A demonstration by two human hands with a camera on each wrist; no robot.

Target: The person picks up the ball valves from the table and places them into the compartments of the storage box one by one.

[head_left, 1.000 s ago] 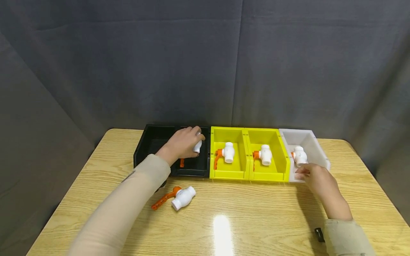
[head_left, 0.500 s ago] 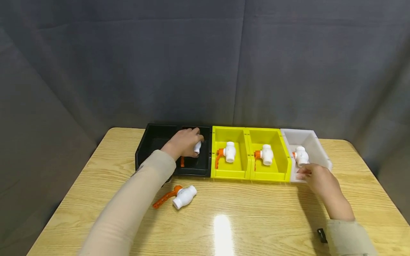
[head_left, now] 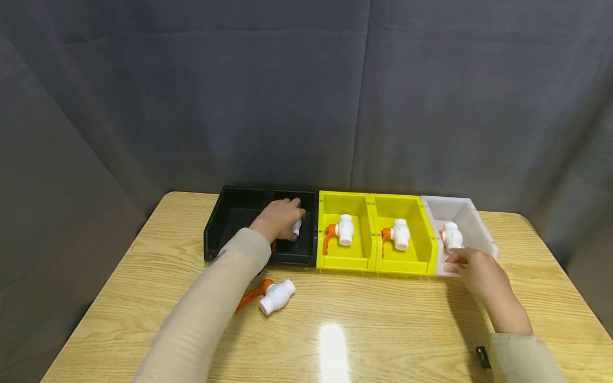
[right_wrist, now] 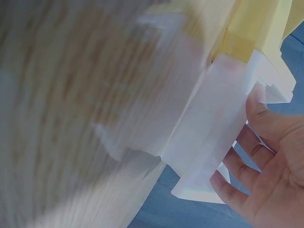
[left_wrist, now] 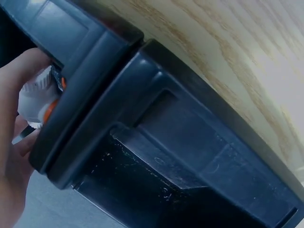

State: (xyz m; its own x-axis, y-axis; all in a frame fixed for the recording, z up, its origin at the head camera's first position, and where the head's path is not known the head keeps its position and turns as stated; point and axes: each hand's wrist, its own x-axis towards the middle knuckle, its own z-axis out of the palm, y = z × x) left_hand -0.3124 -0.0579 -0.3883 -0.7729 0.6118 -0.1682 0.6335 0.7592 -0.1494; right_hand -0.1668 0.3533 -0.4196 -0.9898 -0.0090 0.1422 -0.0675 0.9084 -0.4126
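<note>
My left hand (head_left: 281, 218) reaches into the right-hand black bin (head_left: 299, 258) and grips a white ball valve (head_left: 297, 227) with an orange handle. In the left wrist view, thumb and fingers wrap the valve (left_wrist: 35, 102) behind the bin's black wall, which hides part of it. My right hand (head_left: 479, 270) lies over the front lip of the white bin (head_left: 483, 229), its fingers loosely bent. A white valve (head_left: 452, 238) sits in that bin just beyond the fingers. In the right wrist view, the fingertips of the hand (right_wrist: 278, 161) pass behind the bin's wall (right_wrist: 204, 118).
Two yellow bins (head_left: 349, 261) in the middle hold one valve each, a left valve (head_left: 345, 230) and a right valve (head_left: 400, 234). Another valve (head_left: 278, 297) lies on the wooden table (head_left: 383, 330) in front of the black bins. A grey curtain (head_left: 306, 96) hangs behind.
The left hand, still holding its valve, has shifted slightly toward the front of the black bin. The right hand stays at the white bin's lip. The head view has shifted slightly.
</note>
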